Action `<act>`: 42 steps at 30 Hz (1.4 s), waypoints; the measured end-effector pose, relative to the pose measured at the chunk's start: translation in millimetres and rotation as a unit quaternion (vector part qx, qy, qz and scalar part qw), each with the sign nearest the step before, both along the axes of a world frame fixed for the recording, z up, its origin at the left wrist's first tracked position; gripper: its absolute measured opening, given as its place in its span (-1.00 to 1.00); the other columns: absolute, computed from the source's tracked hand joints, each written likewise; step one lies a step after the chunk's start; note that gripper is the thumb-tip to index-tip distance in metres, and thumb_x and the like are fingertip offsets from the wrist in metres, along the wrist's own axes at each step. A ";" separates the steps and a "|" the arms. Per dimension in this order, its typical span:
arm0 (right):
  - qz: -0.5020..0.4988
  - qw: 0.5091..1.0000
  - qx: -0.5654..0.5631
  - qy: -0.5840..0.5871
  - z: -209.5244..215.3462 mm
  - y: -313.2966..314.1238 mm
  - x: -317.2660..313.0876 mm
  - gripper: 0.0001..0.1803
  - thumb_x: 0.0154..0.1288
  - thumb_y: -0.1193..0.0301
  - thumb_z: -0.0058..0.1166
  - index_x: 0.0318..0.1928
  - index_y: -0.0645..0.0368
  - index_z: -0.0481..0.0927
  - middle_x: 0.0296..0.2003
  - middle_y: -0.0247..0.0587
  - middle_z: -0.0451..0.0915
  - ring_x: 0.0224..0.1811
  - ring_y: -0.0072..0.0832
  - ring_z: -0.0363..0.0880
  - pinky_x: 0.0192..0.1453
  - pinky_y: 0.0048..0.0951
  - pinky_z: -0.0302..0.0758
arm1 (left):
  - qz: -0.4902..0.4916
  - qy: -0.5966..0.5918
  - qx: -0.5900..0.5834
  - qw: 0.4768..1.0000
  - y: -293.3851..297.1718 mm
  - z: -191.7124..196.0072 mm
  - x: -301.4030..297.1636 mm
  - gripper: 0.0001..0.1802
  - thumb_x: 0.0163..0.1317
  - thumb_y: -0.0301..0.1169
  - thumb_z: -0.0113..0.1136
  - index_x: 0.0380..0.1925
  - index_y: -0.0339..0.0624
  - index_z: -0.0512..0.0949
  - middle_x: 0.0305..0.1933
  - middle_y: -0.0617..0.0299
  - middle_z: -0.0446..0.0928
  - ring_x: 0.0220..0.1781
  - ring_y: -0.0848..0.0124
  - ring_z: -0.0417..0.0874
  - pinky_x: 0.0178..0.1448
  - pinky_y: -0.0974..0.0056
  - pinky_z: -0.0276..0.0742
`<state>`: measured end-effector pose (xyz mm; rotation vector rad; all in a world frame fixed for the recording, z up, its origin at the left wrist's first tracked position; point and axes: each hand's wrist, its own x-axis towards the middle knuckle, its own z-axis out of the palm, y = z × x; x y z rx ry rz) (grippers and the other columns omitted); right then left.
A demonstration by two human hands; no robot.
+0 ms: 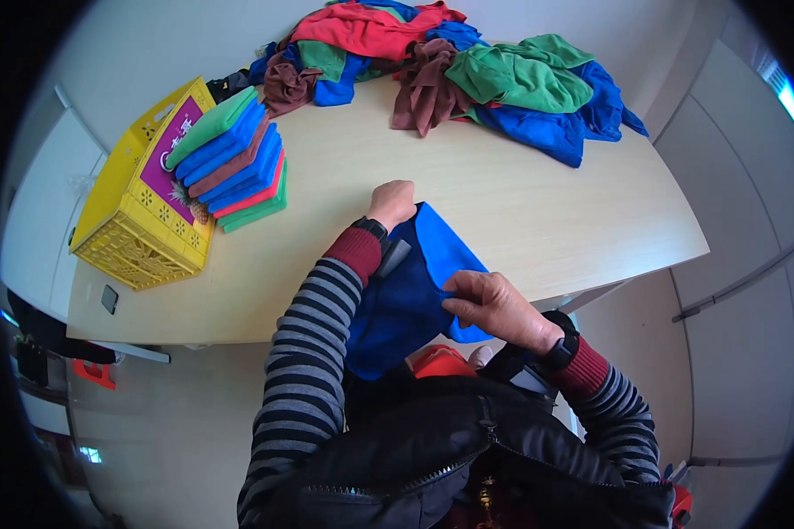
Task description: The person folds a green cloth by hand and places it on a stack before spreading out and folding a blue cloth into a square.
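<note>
- Left grip (392,203): curled closed on far end of blue cloth (397,309).
- Right grip (496,305): pinching its right side; cloth spread between grips.
- Left of left grip, on table (547,212): folded stack (231,167) beside yellow crate (146,249).

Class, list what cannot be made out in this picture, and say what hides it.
In the head view:
Fingertips of the left hand: hidden by the hand itself.
Part of the blue cloth: behind the left sleeve.
Part of the yellow crate: behind the folded stack.
Lower part of the red thing: behind the black jacket.
</note>
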<state>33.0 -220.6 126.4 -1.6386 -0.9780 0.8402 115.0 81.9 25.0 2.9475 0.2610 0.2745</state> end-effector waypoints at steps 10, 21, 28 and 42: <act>-0.010 1.000 0.025 -0.016 73.1 -45.2 4.4 -0.79 0.48 0.46 0.18 0.01 0.32 0.58 -0.30 -0.28 0.63 -0.28 -0.60 0.64 -0.17 -0.51 0.63 | 0.100 -0.052 -0.131 0.985 47.7 78.2 -30.6 -0.81 0.04 -0.41 0.21 -0.41 -0.27 0.72 -0.38 -0.15 0.68 -0.28 -0.05 0.74 -0.14 -0.01 0.64; -0.047 0.945 0.246 -0.208 146.7 -45.2 14.0 -0.85 0.46 0.46 0.20 -0.09 0.30 0.60 -0.33 -0.34 0.58 -0.32 -0.64 0.60 -0.23 -0.60 0.55 | 0.086 -0.321 -0.312 0.890 91.0 254.6 -136.7 -0.87 0.24 -0.35 0.25 -0.41 -0.15 0.64 -0.55 0.40 0.53 -0.56 0.59 0.54 -0.50 0.46 0.36; 0.023 0.969 0.237 -0.065 142.0 -0.5 -9.1 -0.86 0.50 0.45 0.16 -0.06 0.27 0.58 -0.32 -0.36 0.60 -0.32 -0.65 0.61 -0.16 -0.59 0.58 | 0.101 -0.332 -0.351 0.870 133.3 285.3 -161.4 -0.83 0.28 -0.33 0.23 -0.30 -0.21 0.66 -0.45 0.33 0.61 -0.51 0.53 0.59 -0.44 0.41 0.47; -0.145 0.964 0.139 0.173 -7.4 -22.9 -2.5 -0.85 0.55 0.36 0.09 -0.07 0.18 0.55 -0.34 -0.32 0.65 -0.33 -0.57 0.70 -0.14 -0.51 0.65 | -0.107 -0.246 -0.443 0.855 22.8 186.7 10.9 -0.77 0.40 -0.42 0.22 -0.01 -0.27 0.58 -0.09 0.23 0.63 -0.10 0.44 0.71 -0.02 0.34 0.65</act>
